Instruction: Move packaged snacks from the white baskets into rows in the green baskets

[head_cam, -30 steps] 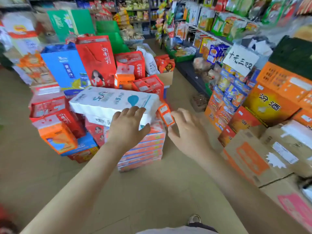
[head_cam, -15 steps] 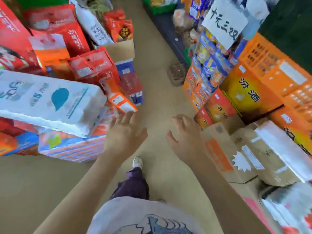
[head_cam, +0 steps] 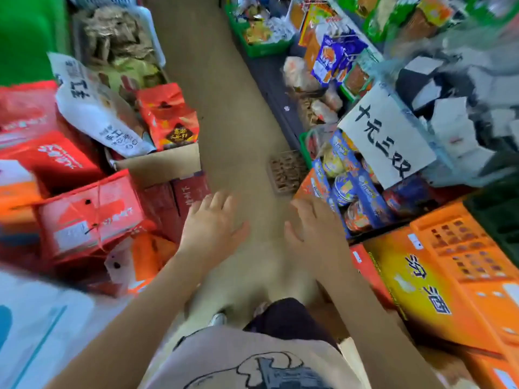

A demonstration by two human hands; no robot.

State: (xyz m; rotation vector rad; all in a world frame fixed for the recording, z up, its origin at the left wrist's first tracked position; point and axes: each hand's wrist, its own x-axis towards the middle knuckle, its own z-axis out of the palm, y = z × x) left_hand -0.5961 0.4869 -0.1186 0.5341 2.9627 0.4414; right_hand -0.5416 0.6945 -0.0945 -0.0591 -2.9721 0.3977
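Note:
My left hand (head_cam: 212,223) and my right hand (head_cam: 311,226) are held out in front of me over a narrow shop aisle, fingers straight, holding nothing. A white basket (head_cam: 148,26) with brown packaged snacks stands at the far left of the aisle. A green basket (head_cam: 266,47) with snack packets sits at the far right on a low shelf. Another green basket edge (head_cam: 304,148) shows beside blue snack packs (head_cam: 351,186). Both hands are well short of all the baskets.
Red gift boxes (head_cam: 92,217) and a cardboard box (head_cam: 163,164) crowd the left side. Orange cartons (head_cam: 438,282) and a handwritten white sign (head_cam: 387,136) line the right. A small tray (head_cam: 286,171) lies on the tan floor (head_cam: 230,108). My shoe (head_cam: 217,318) shows below.
I have walked forward along the aisle; the white tissue pack slid to my lower left and the baskets came closer. Both hands stayed raised and empty.

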